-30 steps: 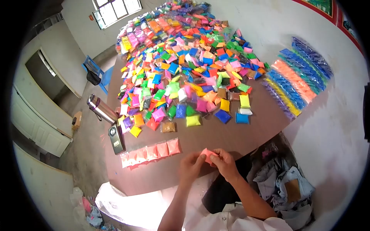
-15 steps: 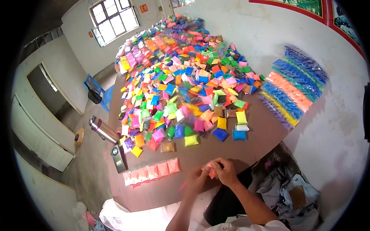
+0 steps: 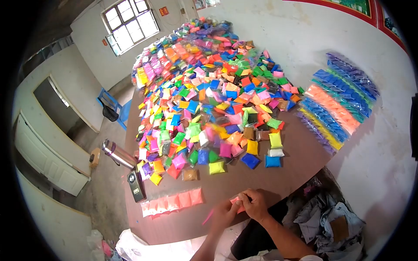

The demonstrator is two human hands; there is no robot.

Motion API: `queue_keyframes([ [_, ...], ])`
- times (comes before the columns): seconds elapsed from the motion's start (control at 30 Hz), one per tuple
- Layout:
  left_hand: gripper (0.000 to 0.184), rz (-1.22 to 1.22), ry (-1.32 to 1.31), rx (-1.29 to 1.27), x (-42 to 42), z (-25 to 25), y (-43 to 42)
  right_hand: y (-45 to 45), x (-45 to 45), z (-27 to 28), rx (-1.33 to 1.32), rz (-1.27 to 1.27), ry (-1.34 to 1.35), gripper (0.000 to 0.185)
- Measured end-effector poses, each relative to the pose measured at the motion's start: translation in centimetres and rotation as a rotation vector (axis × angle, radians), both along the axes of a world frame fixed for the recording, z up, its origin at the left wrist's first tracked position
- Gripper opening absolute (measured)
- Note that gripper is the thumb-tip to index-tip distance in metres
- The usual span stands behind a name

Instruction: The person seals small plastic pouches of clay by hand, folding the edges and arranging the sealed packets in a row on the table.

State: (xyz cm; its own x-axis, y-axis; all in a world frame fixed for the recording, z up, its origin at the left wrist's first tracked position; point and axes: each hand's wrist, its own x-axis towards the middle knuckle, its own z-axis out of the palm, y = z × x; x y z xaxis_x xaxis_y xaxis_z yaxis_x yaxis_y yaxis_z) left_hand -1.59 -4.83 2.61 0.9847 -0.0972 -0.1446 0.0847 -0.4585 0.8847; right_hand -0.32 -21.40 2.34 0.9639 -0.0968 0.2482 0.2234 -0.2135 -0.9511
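Observation:
Both hands are closed on a small coral-pink packet [image 3: 241, 209] at the near edge of the table. My left hand [image 3: 224, 214] pinches it from the left, and my right hand [image 3: 257, 206] grips it from the right with bent fingers. Much of the packet is hidden by the fingers. A thin bright-pink strip [image 3: 208, 217] sticks out beside my left hand; what it belongs to is unclear. On the table to the left lies a joined strip of several coral-pink packets [image 3: 173, 202].
A large heap of small coloured packets [image 3: 202, 108] covers the far table [image 3: 174, 226]. Rows of packet strips [image 3: 333, 108] lie at the right by the wall. A steel flask [image 3: 118, 154] and a dark device [image 3: 136, 187] stand along the left edge. Crumpled bags [image 3: 335, 226] lie below right.
The whole view has shifted slightly, so the table and hands appear lower. Both hands stay on the coral-pink packet, with little change in grip.

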Motion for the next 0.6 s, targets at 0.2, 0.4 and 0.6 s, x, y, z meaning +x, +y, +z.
queue_keyframes([
  [0.2, 0.042, 0.077, -0.089, -0.096, 0.2, -3.9, -0.1, 0.1, 0.3, -0.5, -0.082, -0.011, -0.077, 0.018],
  [0.4, 0.037, 0.125, -0.045, -0.169, -0.4, -2.6, -0.2, -0.2, 0.4, -0.1, -0.111, 0.11, 0.051, 0.026],
  [0.6, 0.04, 0.055, 0.001, -0.012, -0.1, -1.3, -0.4, -0.1, -0.2, -0.5, 0.118, 0.038, 0.044, 0.025],
])
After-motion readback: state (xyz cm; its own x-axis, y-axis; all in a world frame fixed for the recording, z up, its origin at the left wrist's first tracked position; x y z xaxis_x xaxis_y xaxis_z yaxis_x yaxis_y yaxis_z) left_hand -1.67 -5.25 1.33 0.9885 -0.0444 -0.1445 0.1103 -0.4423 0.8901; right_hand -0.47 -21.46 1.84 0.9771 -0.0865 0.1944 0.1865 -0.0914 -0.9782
